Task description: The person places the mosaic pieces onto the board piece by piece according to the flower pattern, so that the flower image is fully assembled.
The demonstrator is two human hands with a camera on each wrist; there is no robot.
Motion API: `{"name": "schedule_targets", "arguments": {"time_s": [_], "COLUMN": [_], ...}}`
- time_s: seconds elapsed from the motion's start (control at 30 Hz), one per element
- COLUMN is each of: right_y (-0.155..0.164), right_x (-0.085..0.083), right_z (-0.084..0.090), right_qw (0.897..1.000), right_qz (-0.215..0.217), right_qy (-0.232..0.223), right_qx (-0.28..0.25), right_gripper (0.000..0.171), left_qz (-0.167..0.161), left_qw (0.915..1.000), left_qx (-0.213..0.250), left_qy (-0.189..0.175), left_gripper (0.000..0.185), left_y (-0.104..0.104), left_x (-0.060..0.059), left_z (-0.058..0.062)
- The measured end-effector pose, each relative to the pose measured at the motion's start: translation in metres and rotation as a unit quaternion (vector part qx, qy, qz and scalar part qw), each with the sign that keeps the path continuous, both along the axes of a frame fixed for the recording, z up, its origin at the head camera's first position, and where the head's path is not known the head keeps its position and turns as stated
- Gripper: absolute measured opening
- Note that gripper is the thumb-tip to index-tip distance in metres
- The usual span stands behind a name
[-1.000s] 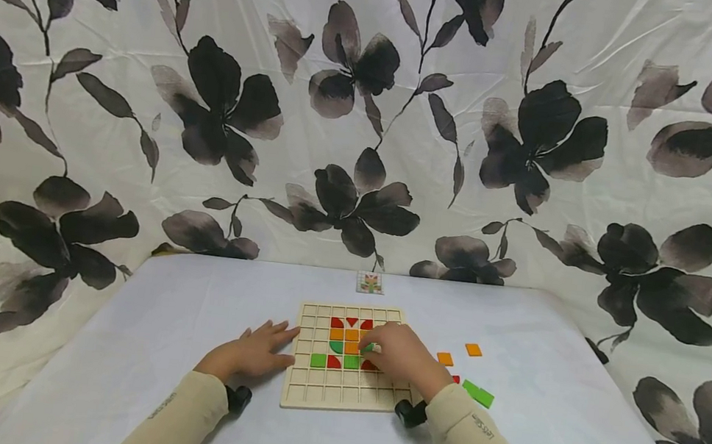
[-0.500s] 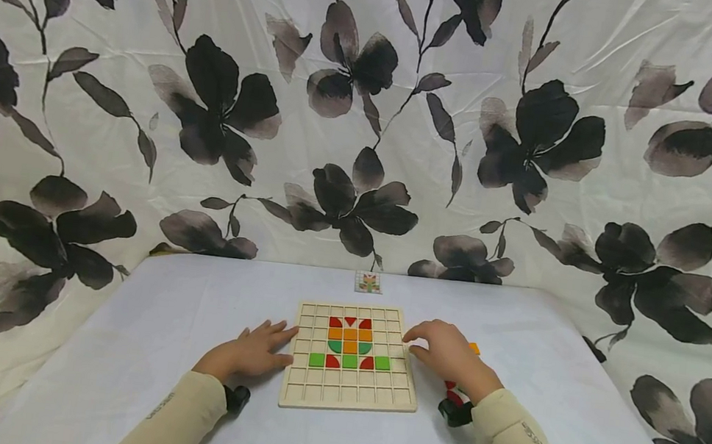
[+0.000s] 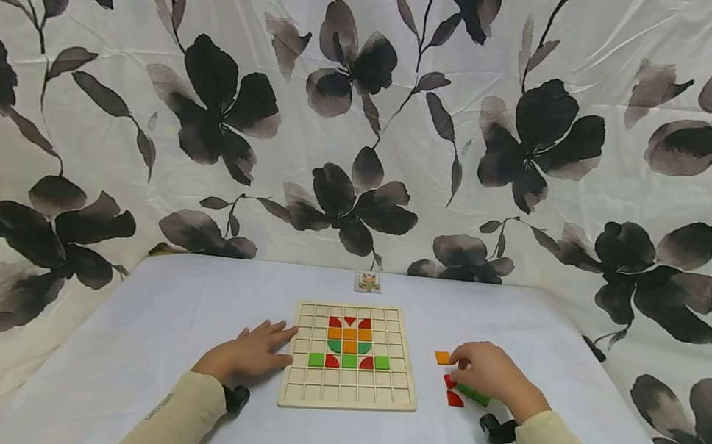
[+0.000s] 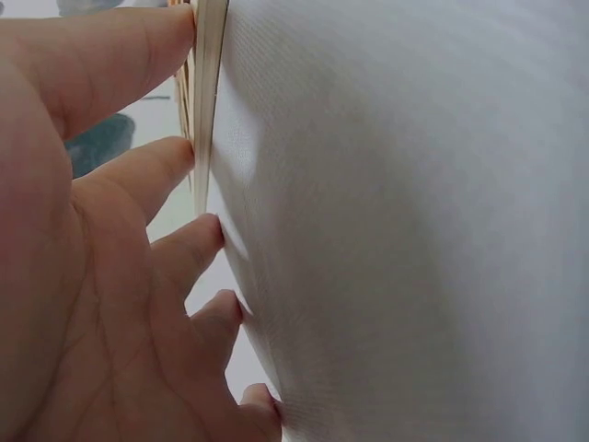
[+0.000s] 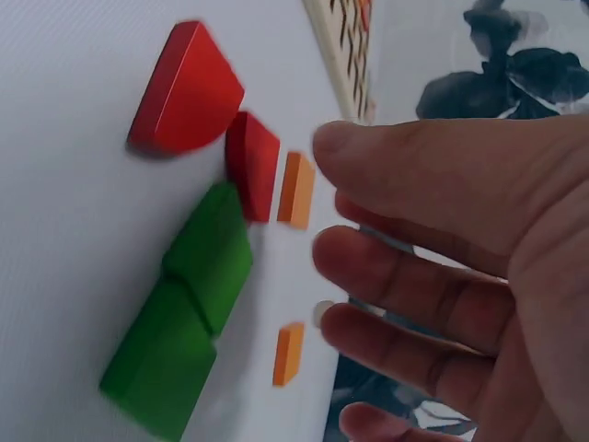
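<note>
- Wooden grid board (image 3: 344, 397) sits mid-table, left hand (image 3: 249, 353) resting flat on the cloth, fingertips on the board's left edge.
- right hand (image 3: 487, 374) hovers over the loose pieces right of the board, fingers loosely bent, gripping nothing.
- green blocks (image 5: 189, 313) and red pieces (image 5: 189, 92) lie right under it, orange tile (image 3: 442, 357) just off its fingertips on the left.

Table (image 3: 184, 319): white cloth cover, smooth, evenly lit. Backdrop (image 3: 370, 105): white fabric sheet w/ large black-grey flower print, creased, hung behind table & wrapping both sides. Light: diffuse, soft shadows only.
</note>
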State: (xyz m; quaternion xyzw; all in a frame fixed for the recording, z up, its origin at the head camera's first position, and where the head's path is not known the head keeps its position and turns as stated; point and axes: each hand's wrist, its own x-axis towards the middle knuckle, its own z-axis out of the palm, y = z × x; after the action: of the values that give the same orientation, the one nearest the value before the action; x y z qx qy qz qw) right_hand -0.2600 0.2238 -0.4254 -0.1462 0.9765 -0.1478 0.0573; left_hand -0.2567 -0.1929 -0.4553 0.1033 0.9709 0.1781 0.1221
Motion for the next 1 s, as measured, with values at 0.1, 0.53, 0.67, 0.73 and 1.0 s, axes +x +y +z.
{"name": "schedule_targets", "arguments": {"time_s": [0.1, 0.53, 0.67, 0.73, 1.0], "right_y": [0.007, 0.016, 0.017, 0.016, 0.003], "right_x": [0.003, 0.009, 0.008, 0.007, 0.003], "right_z": [-0.001, -0.006, -0.008, -0.007, 0.000], "right_qw": [1.000, 0.998, 0.999, 0.999, 1.000], "right_qz": [-0.017, -0.022, -0.020, -0.021, -0.005], "right_qy": [-0.023, -0.050, -0.042, -0.037, -0.023], "right_qx": [0.005, 0.011, 0.015, 0.016, -0.007], "right_gripper": [0.017, 0.021, 0.021, 0.021, 0.020], "left_qz": [0.002, 0.006, 0.005, 0.005, 0.006], "left_qw": [1.0000, 1.0000, 0.9999, 0.9999, 1.0000], "left_qx": [0.000, 0.002, 0.003, 0.004, 0.007], "left_qy": [0.000, 0.006, 0.009, 0.008, -0.002], "left_gripper": [0.066, 0.064, 0.064, 0.064, 0.065], "left_y": [0.000, 0.000, 0.001, 0.001, 0.001], "left_x": [-0.001, -0.003, -0.002, -0.002, -0.001], "left_z": [-0.001, -0.005, -0.004, -0.003, 0.000]}}
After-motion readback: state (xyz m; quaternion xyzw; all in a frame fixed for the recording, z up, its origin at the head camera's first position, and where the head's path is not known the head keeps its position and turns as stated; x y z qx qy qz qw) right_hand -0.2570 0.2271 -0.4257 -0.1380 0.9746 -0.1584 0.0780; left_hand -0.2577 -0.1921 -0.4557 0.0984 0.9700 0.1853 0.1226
